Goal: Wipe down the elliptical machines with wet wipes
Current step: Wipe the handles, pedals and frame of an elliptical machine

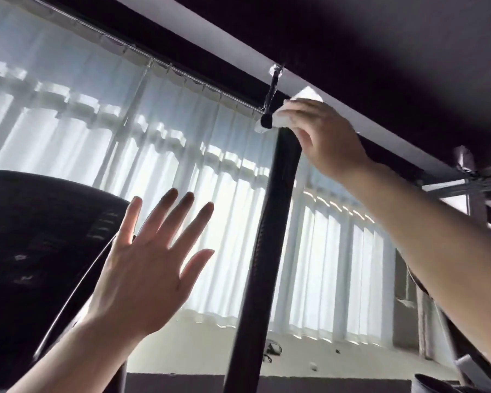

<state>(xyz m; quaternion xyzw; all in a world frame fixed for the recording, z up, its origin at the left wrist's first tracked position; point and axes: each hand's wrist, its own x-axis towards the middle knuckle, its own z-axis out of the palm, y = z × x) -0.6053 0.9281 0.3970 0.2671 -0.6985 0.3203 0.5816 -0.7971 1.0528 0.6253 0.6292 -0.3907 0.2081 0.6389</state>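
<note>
Head view, sole item list.

1. Right hand (321,134): raised high, fingers curled over a wipe (289,112) and pressing it onto the top end of the handlebar (267,236). A white corner of the wipe sticks up above the knuckles; another fold shows just left of the bar's tip.

2. Left hand (150,268): lifted, palm toward me, fingers straight and spread wide, holding nothing. It touches nothing I can make out; it sits between the console (40,236) and the handlebar, apart from both.

3. Handlebar: dark, long, rising from the bottom edge to the wipe, slightly tilted. Surface looks ribbed or textured near the top.

4. Console: dark curved panel at left, faint markings, detail too dim to read.

5. Background: curtains (125,137) over bright windows, a dark ceiling beam above.

Step in hand, as I judge it: wiping the grip end of one moving handlebar, starting at its cap.

Next move, as I judge it: I would wrap the wipe round the bar and draw it down the shaft, keeping full contact. The free left hand could steady the bar lower down, since the arm may swing under pressure.
</note>
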